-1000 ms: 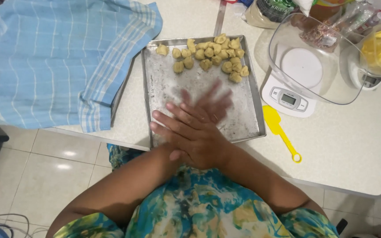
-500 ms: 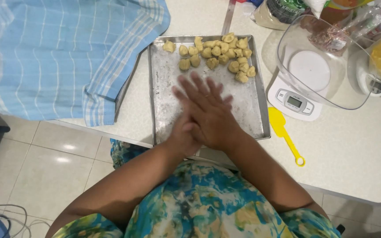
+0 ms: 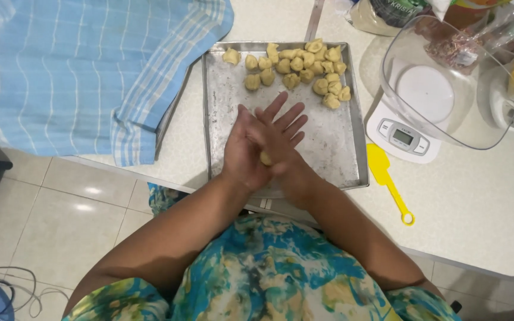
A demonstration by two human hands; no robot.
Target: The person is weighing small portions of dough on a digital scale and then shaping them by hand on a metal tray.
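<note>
pale speckled counter (image 3: 495,196) fills the upper part of the view, with light floor tiles (image 3: 60,226) below its near edge, and we look straight down over a teal and yellow patterned top. going from the left, a blue checked cloth (image 3: 84,71) lies spread over the counter's far left corner, its edge just beside a rectangular metal tray (image 3: 340,148) dusted with flour. our left hand (image 3: 246,148) and right hand (image 3: 284,139) meet palm to palm over the near middle of that tray, fingers mostly straight and spread a little; between the palms we press a small lump of dough (image 3: 265,158), of which only a tan sliver shows at the near side. neither hand curls around it, it is simply caught between the two flat palms. at the tray's far end sits a cluster of shaped dough pieces (image 3: 295,65), well apart from our hands. right of the tray a yellow spatula (image 3: 391,184) lies on the counter, and beyond it a white kitchen scale (image 3: 403,139) carries a clear plastic bowl (image 3: 441,113). further right something yellow shows in another container, too blurred to tell.
</note>
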